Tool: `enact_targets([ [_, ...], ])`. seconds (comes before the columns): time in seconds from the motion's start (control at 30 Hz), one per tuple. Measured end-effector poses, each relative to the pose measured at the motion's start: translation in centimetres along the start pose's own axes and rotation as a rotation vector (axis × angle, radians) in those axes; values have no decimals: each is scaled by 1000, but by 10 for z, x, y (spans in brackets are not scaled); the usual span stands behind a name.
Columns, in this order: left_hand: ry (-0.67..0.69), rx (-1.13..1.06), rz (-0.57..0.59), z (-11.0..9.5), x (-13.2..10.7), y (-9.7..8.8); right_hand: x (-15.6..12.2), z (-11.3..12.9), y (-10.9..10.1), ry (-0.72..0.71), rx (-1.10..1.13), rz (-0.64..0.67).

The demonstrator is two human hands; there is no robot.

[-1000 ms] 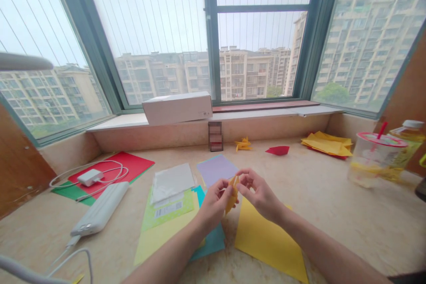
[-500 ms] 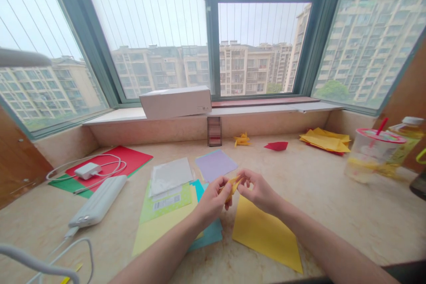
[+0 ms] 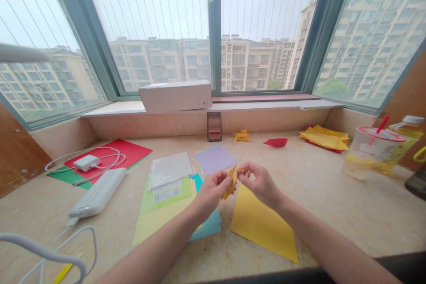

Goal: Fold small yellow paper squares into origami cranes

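Note:
Near the middle of the countertop, my left hand (image 3: 213, 191) pinches a small piece of folded yellow paper (image 3: 229, 185) between thumb and fingers. My right hand (image 3: 261, 183) is closed at the folded paper's right side, its thumb and fingertips pinching a narrow pointed part. Fingers hide some of the folds. Beneath my right hand lies a flat yellow sheet of paper (image 3: 264, 228). To the left of my left hand is a stack of pale yellow, green and blue paper (image 3: 156, 224), and a lilac sheet (image 3: 214, 159) lies just beyond.
Along the back are a folded yellow paper figure (image 3: 241, 135), a red folded piece (image 3: 275, 142) and a yellow paper pile (image 3: 324, 137). A lidded cup (image 3: 362, 159) stands right. A power bank (image 3: 98, 193) with cables lies left. A white box (image 3: 176, 96) rests on the sill.
The folded paper has been turned more upright in my left hand. My right fingers have shifted slightly and now pinch its narrow part. The whole view has tipped a little.

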State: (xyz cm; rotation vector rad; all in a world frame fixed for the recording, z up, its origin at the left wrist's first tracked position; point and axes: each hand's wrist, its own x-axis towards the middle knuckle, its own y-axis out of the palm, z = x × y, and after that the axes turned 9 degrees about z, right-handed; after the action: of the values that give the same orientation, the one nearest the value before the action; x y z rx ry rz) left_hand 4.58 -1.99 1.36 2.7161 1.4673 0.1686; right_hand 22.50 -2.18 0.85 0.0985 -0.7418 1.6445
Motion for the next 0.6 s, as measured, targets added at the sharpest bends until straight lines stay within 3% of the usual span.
enact_targets([
  [0.27, -21, -168, -1, 0, -3, 1, -2, 0, 0, -223, -89, -55],
  [0.5, -8, -202, -12, -2, -3, 3, -5, 3, 3, -208, -180, -155],
  [0.6, 6, -206, -20, 0, -3, 2, -5, 4, 3, -237, -192, -140],
])
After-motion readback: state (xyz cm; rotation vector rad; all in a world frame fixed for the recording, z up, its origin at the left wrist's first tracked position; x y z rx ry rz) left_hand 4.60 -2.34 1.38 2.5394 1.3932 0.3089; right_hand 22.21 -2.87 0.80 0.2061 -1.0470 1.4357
